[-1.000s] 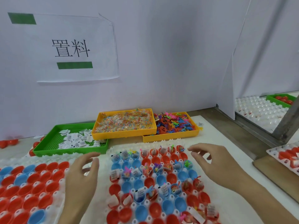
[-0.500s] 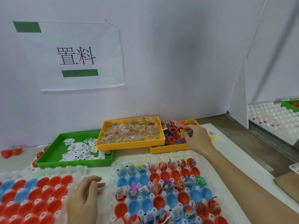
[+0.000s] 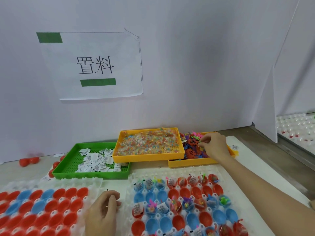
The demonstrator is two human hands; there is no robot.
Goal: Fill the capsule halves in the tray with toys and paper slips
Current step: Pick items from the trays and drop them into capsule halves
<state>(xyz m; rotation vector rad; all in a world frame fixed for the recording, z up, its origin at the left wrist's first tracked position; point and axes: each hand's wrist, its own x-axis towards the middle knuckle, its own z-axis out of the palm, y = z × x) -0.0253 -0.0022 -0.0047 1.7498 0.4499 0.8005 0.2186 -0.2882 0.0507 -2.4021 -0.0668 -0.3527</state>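
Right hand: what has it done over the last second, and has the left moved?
The right hand left the capsule tray and reached forward into the right yellow bin, where it now picks among the loose plastic toys. The left hand settled lower between the two trays. Bins stayed put.

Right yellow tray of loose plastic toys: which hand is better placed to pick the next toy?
Right. The right hand is already over the toy tray, fingertips in the pile. The left hand rests between the two capsule trays.
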